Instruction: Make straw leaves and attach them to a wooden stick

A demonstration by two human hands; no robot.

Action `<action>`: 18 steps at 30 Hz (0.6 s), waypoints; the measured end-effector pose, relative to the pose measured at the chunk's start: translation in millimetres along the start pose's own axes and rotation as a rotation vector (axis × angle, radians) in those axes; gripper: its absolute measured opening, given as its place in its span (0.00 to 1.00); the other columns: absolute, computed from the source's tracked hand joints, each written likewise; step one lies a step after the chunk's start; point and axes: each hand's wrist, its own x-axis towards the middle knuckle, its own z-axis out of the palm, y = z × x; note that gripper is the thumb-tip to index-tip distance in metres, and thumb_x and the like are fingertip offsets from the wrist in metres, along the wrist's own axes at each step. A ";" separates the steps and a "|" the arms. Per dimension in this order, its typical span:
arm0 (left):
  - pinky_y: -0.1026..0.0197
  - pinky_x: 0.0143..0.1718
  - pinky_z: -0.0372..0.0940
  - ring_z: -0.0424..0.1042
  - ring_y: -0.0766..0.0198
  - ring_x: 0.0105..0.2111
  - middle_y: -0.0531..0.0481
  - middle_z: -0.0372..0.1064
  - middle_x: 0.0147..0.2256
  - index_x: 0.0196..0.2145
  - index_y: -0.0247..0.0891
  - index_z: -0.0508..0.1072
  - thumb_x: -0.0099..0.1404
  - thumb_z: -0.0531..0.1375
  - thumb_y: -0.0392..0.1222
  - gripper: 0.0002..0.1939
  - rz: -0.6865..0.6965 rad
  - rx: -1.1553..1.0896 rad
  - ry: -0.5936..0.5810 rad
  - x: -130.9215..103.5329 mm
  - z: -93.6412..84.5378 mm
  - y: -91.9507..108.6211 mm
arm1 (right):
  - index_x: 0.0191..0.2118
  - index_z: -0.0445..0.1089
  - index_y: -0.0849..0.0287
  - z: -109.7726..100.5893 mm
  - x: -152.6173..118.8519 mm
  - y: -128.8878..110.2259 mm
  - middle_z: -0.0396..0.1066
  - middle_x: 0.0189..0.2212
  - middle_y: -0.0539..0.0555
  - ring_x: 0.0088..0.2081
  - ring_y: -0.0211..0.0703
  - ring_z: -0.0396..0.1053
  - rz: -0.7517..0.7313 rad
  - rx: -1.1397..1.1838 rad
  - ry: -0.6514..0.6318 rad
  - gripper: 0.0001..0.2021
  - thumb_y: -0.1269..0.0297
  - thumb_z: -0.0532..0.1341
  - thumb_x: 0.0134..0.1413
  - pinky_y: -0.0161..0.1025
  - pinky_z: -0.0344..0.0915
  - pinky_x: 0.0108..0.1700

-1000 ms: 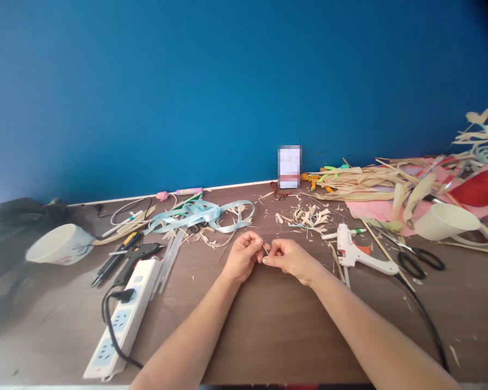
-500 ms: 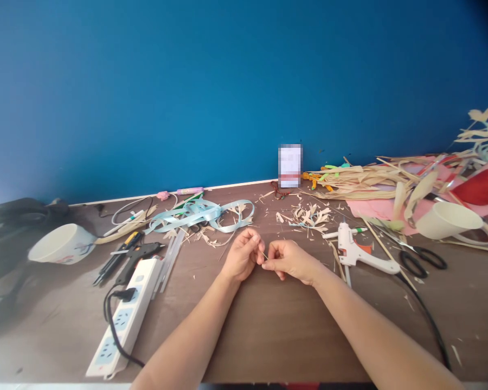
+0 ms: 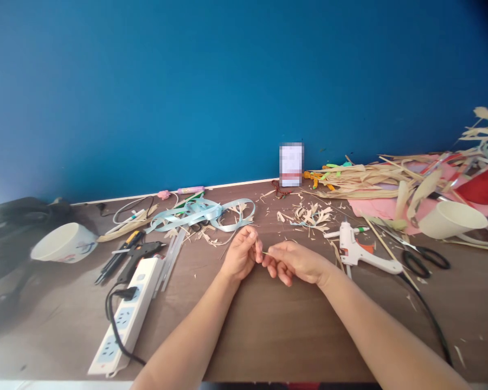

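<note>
Above the middle of the brown table, my two hands almost meet. A thin pale strip, perhaps of dried husk, spans the small gap between them. My left hand pinches one end between thumb and fingers. The thumb and forefinger of my right hand close on the other end, its remaining fingers loosely curled. Most of the strip is hidden by the fingers. Behind my left hand lies a tangle of light blue ribbon; beyond my right hand is a heap of pale scraps.
To the right lie a white glue gun, black-handled scissors, a white cup and a pile of dried husks. On the left are a power strip, a dark glue gun, clear glue sticks and a white bowl.
My right hand has turned and slid slightly right and its lower fingers have loosened, while its thumb and forefinger still pinch the strip. My left hand stays nearly in place.
</note>
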 end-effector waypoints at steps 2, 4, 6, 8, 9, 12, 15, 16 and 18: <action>0.74 0.12 0.54 0.60 0.73 0.11 0.58 0.63 0.16 0.28 0.38 0.56 0.59 0.54 0.41 0.08 -0.001 0.007 -0.005 -0.1 -0.1 1.0 | 0.29 0.67 0.67 -2.3 -0.5 0.0 0.66 0.19 0.51 0.11 0.29 0.59 0.022 0.077 -0.042 0.23 0.49 0.48 0.53 0.27 0.55 0.13; 0.75 0.11 0.53 0.61 0.73 0.11 0.58 0.63 0.16 0.28 0.38 0.56 0.59 0.55 0.41 0.09 -0.006 0.011 -0.019 -0.2 -0.3 1.0 | 0.27 0.67 0.67 -4.0 -0.1 1.3 0.66 0.17 0.52 0.11 0.30 0.60 0.045 0.126 -0.058 0.24 0.51 0.46 0.54 0.28 0.56 0.13; 0.75 0.11 0.52 0.61 0.74 0.11 0.58 0.63 0.16 0.28 0.38 0.56 0.59 0.55 0.41 0.09 -0.007 0.011 -0.028 -0.2 -0.5 0.6 | 0.25 0.66 0.67 -4.5 0.1 2.6 0.65 0.15 0.51 0.10 0.30 0.59 0.072 0.140 -0.066 0.21 0.54 0.48 0.54 0.28 0.56 0.12; 0.75 0.12 0.52 0.61 0.74 0.11 0.58 0.63 0.16 0.28 0.38 0.56 0.59 0.55 0.41 0.09 -0.005 0.013 -0.025 -0.2 -0.8 0.2 | 0.23 0.66 0.66 -4.1 -0.2 2.8 0.64 0.14 0.49 0.10 0.30 0.58 0.083 0.129 -0.064 0.18 0.56 0.51 0.53 0.28 0.55 0.12; 0.75 0.12 0.52 0.61 0.74 0.11 0.58 0.63 0.16 0.28 0.38 0.56 0.58 0.55 0.41 0.09 -0.004 0.016 -0.020 -0.1 -0.8 0.2 | 0.23 0.65 0.66 -3.8 -0.5 2.5 0.63 0.13 0.48 0.10 0.29 0.58 0.081 0.123 -0.061 0.17 0.57 0.52 0.52 0.27 0.55 0.12; 0.74 0.12 0.52 0.61 0.74 0.11 0.59 0.63 0.16 0.28 0.38 0.56 0.57 0.56 0.42 0.10 -0.003 0.034 0.011 0.1 -0.5 0.7 | 0.23 0.64 0.65 -3.0 -1.1 1.1 0.61 0.13 0.45 0.10 0.27 0.56 0.058 0.121 -0.035 0.14 0.58 0.55 0.50 0.26 0.54 0.12; 0.74 0.13 0.52 0.60 0.74 0.11 0.59 0.62 0.16 0.27 0.38 0.56 0.56 0.58 0.44 0.12 0.000 0.045 0.051 0.4 0.5 1.7 | 0.23 0.64 0.64 -3.6 -0.6 0.6 0.60 0.13 0.44 0.10 0.26 0.55 0.037 0.097 0.002 0.12 0.59 0.57 0.48 0.26 0.53 0.13; 0.74 0.13 0.52 0.60 0.74 0.11 0.59 0.62 0.16 0.27 0.38 0.56 0.55 0.58 0.44 0.12 0.001 0.046 0.061 0.4 0.8 2.0 | 0.24 0.65 0.64 -3.8 -0.3 0.8 0.61 0.14 0.44 0.11 0.26 0.55 0.033 0.082 0.016 0.12 0.59 0.58 0.47 0.26 0.53 0.13; 0.73 0.13 0.53 0.59 0.74 0.11 0.59 0.62 0.16 0.27 0.38 0.56 0.55 0.58 0.45 0.13 0.006 0.043 0.073 0.5 1.4 2.3 | 0.24 0.64 0.64 -3.6 0.7 1.4 0.62 0.14 0.45 0.11 0.26 0.55 0.016 0.047 0.049 0.11 0.60 0.60 0.45 0.26 0.51 0.14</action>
